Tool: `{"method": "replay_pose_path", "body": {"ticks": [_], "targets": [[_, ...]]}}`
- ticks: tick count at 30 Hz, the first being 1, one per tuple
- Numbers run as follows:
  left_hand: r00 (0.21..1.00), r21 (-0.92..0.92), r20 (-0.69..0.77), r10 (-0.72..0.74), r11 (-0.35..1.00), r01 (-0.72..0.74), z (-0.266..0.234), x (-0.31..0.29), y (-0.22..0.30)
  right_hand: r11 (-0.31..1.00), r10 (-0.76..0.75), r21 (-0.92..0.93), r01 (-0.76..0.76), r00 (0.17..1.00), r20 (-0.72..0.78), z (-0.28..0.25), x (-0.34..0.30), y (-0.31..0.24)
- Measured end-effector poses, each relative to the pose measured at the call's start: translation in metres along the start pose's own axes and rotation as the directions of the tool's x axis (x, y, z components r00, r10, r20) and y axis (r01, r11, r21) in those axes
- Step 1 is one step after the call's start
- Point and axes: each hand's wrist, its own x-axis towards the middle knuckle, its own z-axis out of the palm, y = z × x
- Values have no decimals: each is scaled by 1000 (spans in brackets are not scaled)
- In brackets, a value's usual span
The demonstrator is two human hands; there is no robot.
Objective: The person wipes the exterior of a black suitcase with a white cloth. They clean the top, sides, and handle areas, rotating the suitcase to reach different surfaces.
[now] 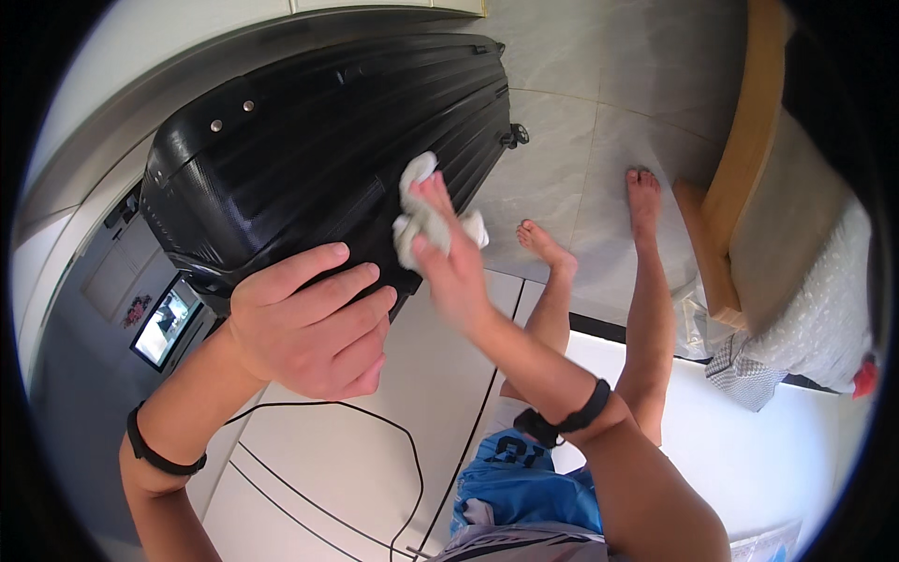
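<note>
A large black hard-shell suitcase [309, 140] with a ridged surface fills the upper left, a small wheel [515, 136] showing at its right end. My right hand [449, 248] closes round a crumpled white cloth [421, 225], pressed against the suitcase's near ridged side; the hand is slightly blurred. At the suitcase's near left edge is my left hand [314, 318], back up, its fingers apart and a little bent. It seems to rest on that edge with nothing held; its fingertips' contact is partly hidden. Black bands circle both my forearms.
Behind the suitcase stands a pale cabinet [375, 7]. A black cable [417, 450] curves over the white floor [393, 375] below my hands. My bare legs are at the right, beside a wooden-framed piece of furniture [744, 159] with draped fabric [824, 290]. A lit screen [167, 323] is at far left.
</note>
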Motion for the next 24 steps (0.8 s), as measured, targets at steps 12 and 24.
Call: {"method": "replay_pose_path", "body": {"ticks": [12, 24], "targets": [[999, -44, -22, 36, 998, -37, 1, -13, 2, 918, 11, -393, -61, 991, -131, -59, 83, 85], [995, -80, 81, 62, 995, -55, -3, -17, 6, 677, 410, -362, -641, 737, -538, -177, 166, 210]]}}
